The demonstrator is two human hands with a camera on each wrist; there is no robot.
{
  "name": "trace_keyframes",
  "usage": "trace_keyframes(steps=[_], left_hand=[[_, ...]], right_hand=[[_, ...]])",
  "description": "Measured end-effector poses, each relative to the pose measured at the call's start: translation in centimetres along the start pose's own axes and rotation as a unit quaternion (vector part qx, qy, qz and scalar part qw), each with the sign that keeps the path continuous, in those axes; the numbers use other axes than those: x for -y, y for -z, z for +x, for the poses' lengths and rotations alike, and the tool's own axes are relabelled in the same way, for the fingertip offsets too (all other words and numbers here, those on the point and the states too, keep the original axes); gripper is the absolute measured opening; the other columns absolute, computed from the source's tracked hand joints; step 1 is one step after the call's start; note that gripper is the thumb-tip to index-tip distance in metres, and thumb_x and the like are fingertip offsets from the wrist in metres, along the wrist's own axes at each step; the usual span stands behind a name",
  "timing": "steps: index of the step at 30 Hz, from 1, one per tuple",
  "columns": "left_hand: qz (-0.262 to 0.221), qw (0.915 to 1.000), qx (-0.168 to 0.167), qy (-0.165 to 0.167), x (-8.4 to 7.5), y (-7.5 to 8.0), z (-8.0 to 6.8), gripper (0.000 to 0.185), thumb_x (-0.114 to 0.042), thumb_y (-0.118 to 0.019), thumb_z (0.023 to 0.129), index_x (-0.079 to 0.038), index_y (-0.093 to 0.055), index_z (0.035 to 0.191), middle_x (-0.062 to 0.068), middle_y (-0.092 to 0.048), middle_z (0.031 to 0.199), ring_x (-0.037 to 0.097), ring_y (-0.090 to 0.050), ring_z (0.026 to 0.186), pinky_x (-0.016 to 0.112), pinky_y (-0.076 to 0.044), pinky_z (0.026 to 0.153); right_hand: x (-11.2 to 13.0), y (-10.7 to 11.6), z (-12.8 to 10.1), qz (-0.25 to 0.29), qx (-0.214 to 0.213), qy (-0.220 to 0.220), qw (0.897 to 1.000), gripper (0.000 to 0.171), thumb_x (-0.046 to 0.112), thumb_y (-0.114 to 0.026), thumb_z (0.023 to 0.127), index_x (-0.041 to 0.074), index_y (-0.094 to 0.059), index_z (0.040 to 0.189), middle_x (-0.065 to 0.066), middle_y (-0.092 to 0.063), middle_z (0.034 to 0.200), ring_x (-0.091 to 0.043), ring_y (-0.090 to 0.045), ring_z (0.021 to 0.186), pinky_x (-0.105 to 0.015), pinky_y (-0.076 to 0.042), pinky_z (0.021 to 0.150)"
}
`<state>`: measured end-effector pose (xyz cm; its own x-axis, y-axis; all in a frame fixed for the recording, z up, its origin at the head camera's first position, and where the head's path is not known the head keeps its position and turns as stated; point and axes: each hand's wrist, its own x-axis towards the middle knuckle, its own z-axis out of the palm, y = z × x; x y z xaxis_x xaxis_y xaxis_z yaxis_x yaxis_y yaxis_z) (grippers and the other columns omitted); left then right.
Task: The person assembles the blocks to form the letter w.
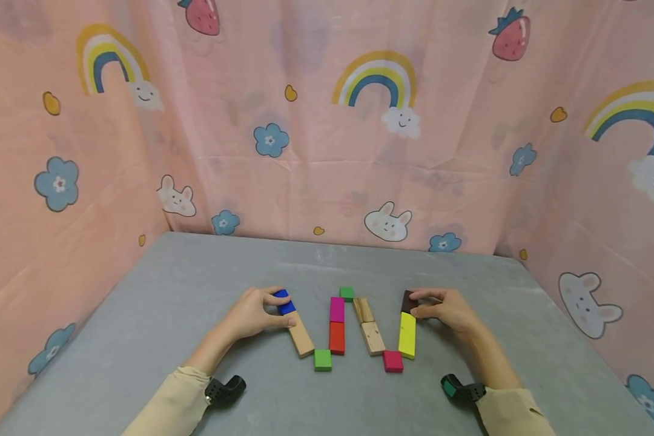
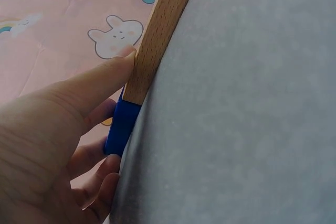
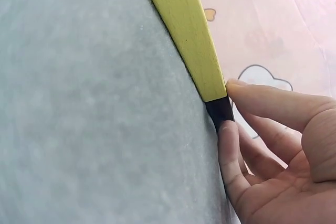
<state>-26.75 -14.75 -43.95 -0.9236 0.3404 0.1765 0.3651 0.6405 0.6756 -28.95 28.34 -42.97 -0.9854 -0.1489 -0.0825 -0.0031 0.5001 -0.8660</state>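
Wooden blocks lie flat on the grey table in a W-like zigzag. My left hand [image 1: 253,313] is at its left end, fingers around the far end of a blue block [image 1: 285,303]. Its thumb presses the side of the plain wooden block [image 1: 302,336] abutting it; the left wrist view shows this contact too. On the right, my right hand [image 1: 448,310] holds a dark brown block [image 1: 409,301] at its far end. The thumb lies near its seam with the yellow block [image 1: 407,335]. In the right wrist view, fingertips touch the dark block [image 3: 220,113].
Between the hands lie a magenta block [image 1: 336,309], a red block [image 1: 336,338], two wood-grain blocks [image 1: 373,338], a green block [image 1: 346,294] at the top, another green block [image 1: 323,360] and a crimson block [image 1: 393,361] at the bottom. A patterned pink curtain [image 1: 316,181] surrounds the table [image 1: 223,260].
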Motion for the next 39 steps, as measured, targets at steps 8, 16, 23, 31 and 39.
trace_keyframes(steps=[8,16,23,31,39], left_hand=[[-0.001,1.0000,0.000,0.000,-0.1,-0.1,0.0,0.057,-0.046,-0.085,0.074,-0.011,-0.073,0.119,0.012,-0.055,0.139,0.037,-0.041,0.134,0.052,-0.036,0.105],[0.031,0.9995,0.012,-0.002,-0.4,-0.1,0.2,0.057,-0.047,-0.082,0.077,-0.011,-0.072,0.121,0.013,-0.052,0.142,0.040,-0.040,0.134,0.055,-0.035,0.105],[0.047,0.9988,0.011,0.004,-0.9,-0.1,0.4,0.054,-0.048,-0.081,0.079,-0.013,-0.074,0.119,0.020,-0.046,0.145,0.051,-0.031,0.132,0.064,-0.028,0.104],[0.057,0.9982,-0.017,0.005,-1.8,0.3,0.2,0.052,-0.045,-0.071,0.090,-0.008,-0.069,0.127,0.020,-0.045,0.145,0.049,-0.032,0.133,0.062,-0.031,0.103],[0.127,0.9888,-0.067,-0.039,-3.8,-1.0,-0.9,0.048,-0.041,-0.060,0.098,-0.007,-0.065,0.131,0.018,-0.049,0.143,0.039,-0.046,0.124,0.056,-0.042,0.097]], right_hand=[[0.0,-0.1,-0.1,0.006,0.002,0.002,1.000,0.034,0.014,-0.077,0.087,0.002,-0.070,0.118,-0.017,-0.054,0.139,-0.024,-0.060,0.100,-0.035,-0.045,0.081],[0.2,0.3,-0.1,0.000,0.018,0.003,1.000,0.033,0.015,-0.074,0.088,0.001,-0.070,0.118,-0.017,-0.047,0.145,-0.031,-0.051,0.110,-0.036,-0.044,0.074],[1.1,0.8,-0.3,0.005,-0.008,-0.018,1.000,0.038,0.023,-0.068,0.095,-0.001,-0.065,0.124,-0.022,-0.050,0.136,-0.031,-0.057,0.097,-0.037,-0.051,0.076],[3.8,-0.7,-1.7,-0.072,-0.042,-0.001,0.996,0.037,0.027,-0.068,0.095,0.003,-0.066,0.123,-0.023,-0.054,0.133,-0.035,-0.057,0.105,-0.047,-0.049,0.084],[5.2,-3.4,-3.6,-0.215,-0.119,0.100,0.964,0.030,0.019,-0.069,0.094,-0.002,-0.068,0.115,-0.029,-0.048,0.133,-0.046,-0.045,0.121,-0.063,-0.038,0.097]])
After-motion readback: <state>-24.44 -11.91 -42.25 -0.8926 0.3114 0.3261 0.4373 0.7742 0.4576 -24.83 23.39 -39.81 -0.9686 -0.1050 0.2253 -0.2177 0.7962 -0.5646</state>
